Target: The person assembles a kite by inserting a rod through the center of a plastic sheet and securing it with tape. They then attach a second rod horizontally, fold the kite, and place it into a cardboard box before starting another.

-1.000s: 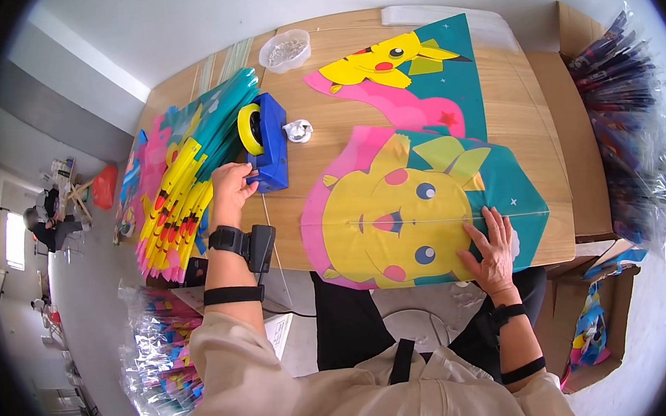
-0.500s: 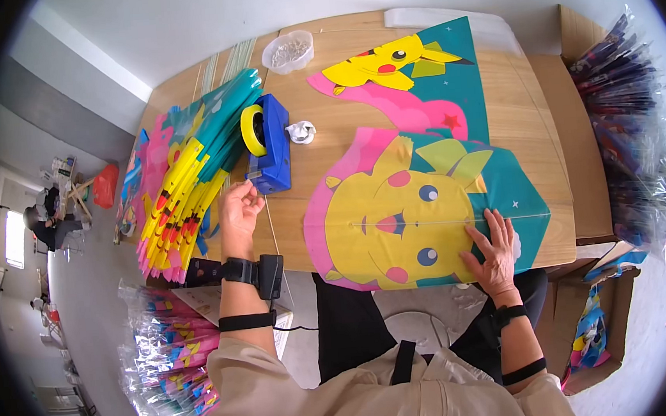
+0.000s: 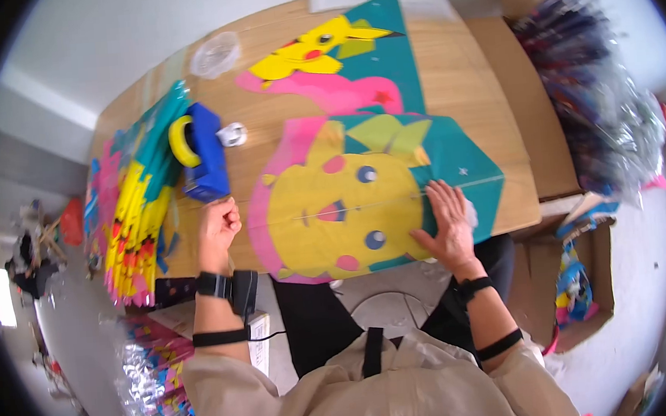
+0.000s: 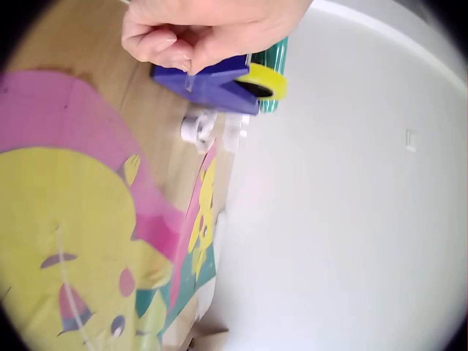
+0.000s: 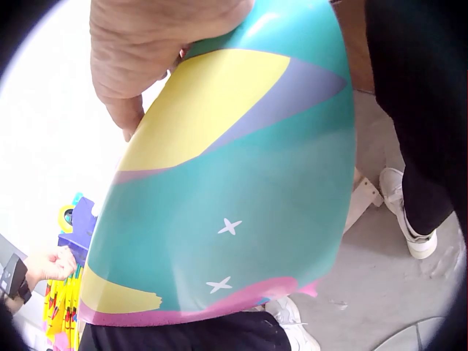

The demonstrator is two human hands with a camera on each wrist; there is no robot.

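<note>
Trainee: What was the state of the left hand [image 3: 219, 223]?

Instructor: Its fingers were curled, with thumb and forefinger together, clamped on a small clear strip [image 4: 189, 82]. The hand was just beside the near end of the blue tape dispenser [image 3: 208, 159], which bore a yellow roll [image 3: 181, 142].

Trainee: And the right hand [image 3: 450, 230]?

Instructor: Its fingers were extended, thumb apart from them, and rested on the printed sheet [image 3: 308, 190]; it was not clamped on anything.

Trainee: Where was that sheet?

Instructor: At the near side of the wooden table [image 3: 459, 65], its yellow face turned sideways, part of it over the edge. A second printed sheet [image 3: 393, 51] lay beyond it. The folded bundle [image 3: 132, 224] was located left of the dispenser, and the crumpled white piece [image 3: 232, 134] right of it.
</note>
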